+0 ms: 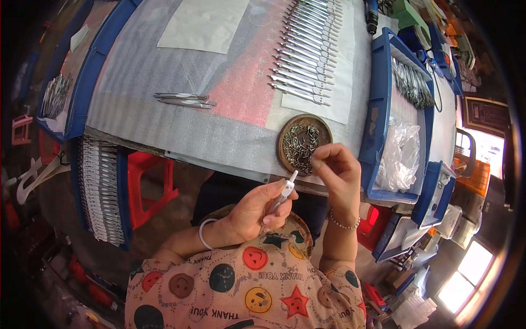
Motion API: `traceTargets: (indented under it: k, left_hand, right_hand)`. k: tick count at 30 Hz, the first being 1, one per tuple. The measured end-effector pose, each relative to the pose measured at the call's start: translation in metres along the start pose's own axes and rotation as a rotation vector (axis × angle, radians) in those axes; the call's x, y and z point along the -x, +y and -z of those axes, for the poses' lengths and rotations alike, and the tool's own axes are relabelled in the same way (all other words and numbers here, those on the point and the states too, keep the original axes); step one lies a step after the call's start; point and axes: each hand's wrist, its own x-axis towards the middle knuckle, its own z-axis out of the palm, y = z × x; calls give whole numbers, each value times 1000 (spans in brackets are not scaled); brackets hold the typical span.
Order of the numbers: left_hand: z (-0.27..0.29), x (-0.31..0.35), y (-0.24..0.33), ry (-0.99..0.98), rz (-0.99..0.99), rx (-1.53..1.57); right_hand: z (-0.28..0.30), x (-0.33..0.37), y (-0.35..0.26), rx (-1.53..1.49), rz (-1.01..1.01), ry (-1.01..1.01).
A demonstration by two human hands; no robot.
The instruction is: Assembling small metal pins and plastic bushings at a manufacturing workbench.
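My left hand (257, 211) is closed around a slim metal tool (276, 204) with a pale, block-like head and a narrow tip pointing up and away from me. Its lower part is hidden by the fingers. My right hand (341, 169) is over the near right rim of a round brown bowl (282, 153), thumb and fingertips pinched together. Whatever they may hold is too small to make out. Inside the bowl lie many small shiny metal pins (300, 143). Beyond it, a long row of slim metal tools (307, 60) rests on white paper (342, 82).
A few loose metal pieces (185, 100) lie left on the foam-covered table (230, 143). On the right, a blue bin (378, 118) contains metal parts and clear plastic bags (399, 159). Another blue bin (90, 82) stands left, above a rack of parts (99, 186) and a red stool (143, 189).
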Motion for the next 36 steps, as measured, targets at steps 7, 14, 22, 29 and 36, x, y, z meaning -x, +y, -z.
traceTargets:
  k: [7, 14, 22, 29, 36]
  left_hand:
    - [2, -2, 0, -2, -6, 19]
    - [0, -1, 4, 12, -32, -5]
    - [-2, 1, 1, 4, -37, -56]
    - [-7, 1, 1, 29, -66, -118]
    - [-7, -1, -1, 18, -76, -170]
  right_hand:
    - [-20, 37, -3, -95, -15, -127]
    - [-20, 49, -10, 206, 29, -161]
    - [-17, 54, -6, -19, 204, 66]
    - [-29, 59, -1, 263, 410, 44]
    - [-34, 55, 0, 406, 551, 34]
